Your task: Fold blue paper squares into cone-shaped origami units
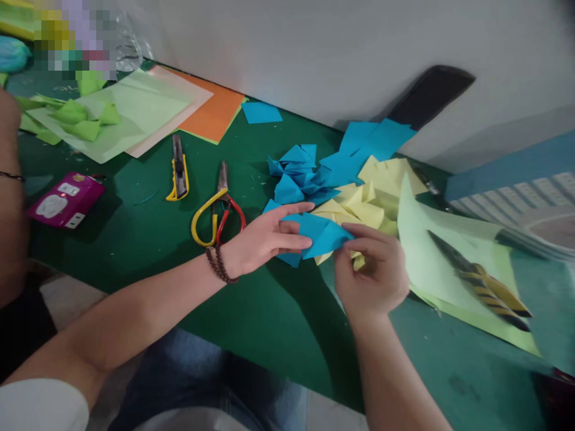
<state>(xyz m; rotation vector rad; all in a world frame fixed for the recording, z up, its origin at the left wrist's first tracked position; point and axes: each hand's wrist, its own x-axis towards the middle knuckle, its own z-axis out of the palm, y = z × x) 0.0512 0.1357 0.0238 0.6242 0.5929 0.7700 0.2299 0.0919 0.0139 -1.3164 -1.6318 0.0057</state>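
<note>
A folded piece of blue paper point(324, 234) is held between my two hands, above the green table. My left hand point(263, 238), with a dark beaded bracelet at the wrist, grips its left side; the index finger stretches out over the top. At the right corner, my right hand point(375, 272) pinches the paper between thumb and fingers. Behind it lie a heap of folded blue papers point(299, 170) and a pile of pale yellow papers point(354, 206), partly hidden by the hands. Scissors point(220, 206) with one yellow and one red handle rest just left of my left hand.
A yellow utility knife point(179, 170) and a purple power socket point(68, 199) lie leftward. Green, pink and orange sheets point(213, 111) are at the back. On the right, pliers point(483, 281) rest on light green paper point(420, 239). Another person's arm point(11, 203) shows at the left edge.
</note>
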